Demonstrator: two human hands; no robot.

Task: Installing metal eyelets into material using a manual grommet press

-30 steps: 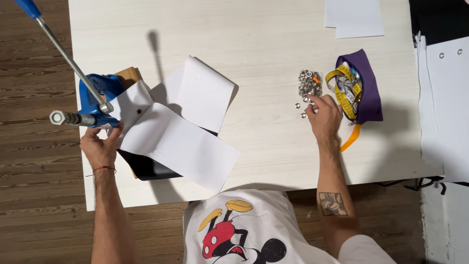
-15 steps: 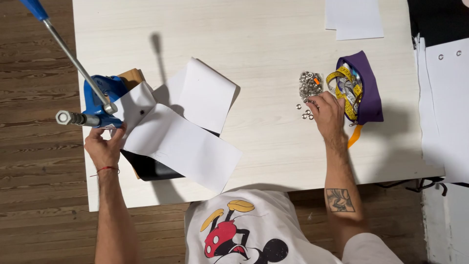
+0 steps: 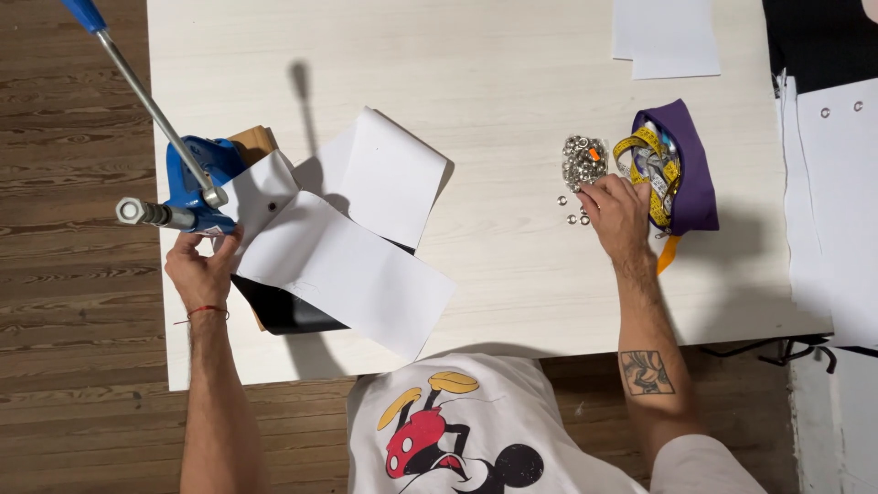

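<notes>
A blue hand press (image 3: 197, 181) with a long metal lever stands at the left edge of the white table (image 3: 512, 82). White sheets of stiff material (image 3: 338, 233) lie folded over a black piece, one corner under the press head. My left hand (image 3: 203, 271) pinches that sheet's edge just below the press. My right hand (image 3: 617, 212) rests with its fingers on a small heap of silver eyelets (image 3: 583, 162), next to a purple pouch (image 3: 688, 174) with a yellow tape measure (image 3: 654, 174) in it.
More white sheets (image 3: 666, 37) lie at the table's far edge, and a large white sheet with eyelets (image 3: 837, 197) lies at the right over black fabric. Wooden floor shows to the left and below.
My left hand and the press stay in place on the table. My right hand stays at the eyelet heap, its fingers shifting slightly among the loose eyelets.
</notes>
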